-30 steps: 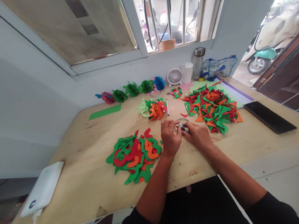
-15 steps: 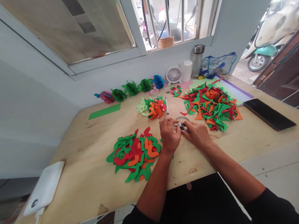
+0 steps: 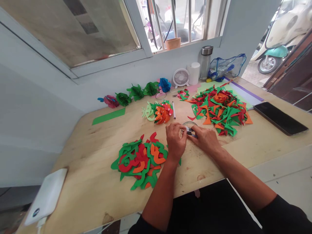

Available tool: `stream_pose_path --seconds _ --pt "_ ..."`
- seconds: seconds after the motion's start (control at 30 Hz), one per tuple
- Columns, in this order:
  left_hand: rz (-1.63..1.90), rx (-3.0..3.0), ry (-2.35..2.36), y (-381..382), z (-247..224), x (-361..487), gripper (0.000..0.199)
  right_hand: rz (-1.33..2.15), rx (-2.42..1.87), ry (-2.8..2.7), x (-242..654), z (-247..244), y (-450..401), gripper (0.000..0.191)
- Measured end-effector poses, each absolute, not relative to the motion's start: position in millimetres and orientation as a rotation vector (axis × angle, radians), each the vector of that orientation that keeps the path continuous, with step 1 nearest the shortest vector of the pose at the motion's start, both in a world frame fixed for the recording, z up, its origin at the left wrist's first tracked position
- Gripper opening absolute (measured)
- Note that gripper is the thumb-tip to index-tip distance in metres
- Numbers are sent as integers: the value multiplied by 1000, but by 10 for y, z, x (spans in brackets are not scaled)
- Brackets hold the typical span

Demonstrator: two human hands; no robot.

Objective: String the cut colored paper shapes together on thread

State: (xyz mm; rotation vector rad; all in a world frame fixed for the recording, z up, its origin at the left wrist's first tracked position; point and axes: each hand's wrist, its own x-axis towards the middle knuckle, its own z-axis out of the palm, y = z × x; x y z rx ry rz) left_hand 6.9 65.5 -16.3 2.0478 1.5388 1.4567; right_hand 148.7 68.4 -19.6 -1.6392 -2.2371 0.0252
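My left hand is closed, its fingertips pinched at a small dark and silvery item whose shape is hard to make out. From the other side my right hand grips the same item between thumb and fingers. Just behind my fingertips lies a round, clear-rimmed dish, partly hidden. Left of my left hand is a pile of curved green, red and orange paper pieces. Beyond my hands sit smaller stacked paper petals beside a white pen.
A big heap of paper scraps and a black phone are at the right. Paper flowers, a small fan and a bottle line the wall. A white power bank is at the left edge.
Both hands stay in nearly the same place with the small item between them. The view has shifted very slightly.
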Motion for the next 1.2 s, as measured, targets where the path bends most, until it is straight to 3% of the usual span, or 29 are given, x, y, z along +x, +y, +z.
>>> stream_pose_path --seconds 0.73,0.93,1.2 --pt "1406 2082 1463 694 -172 -6 9 22 -1660 -2264 1479 -194 672 37" --pt "1476 1884 1436 716 -211 -31 6 26 -1653 -2256 1476 -208 681 40" --pt "1414 1685 1412 715 -238 -35 16 50 -1660 -2271 1461 -186 666 41"
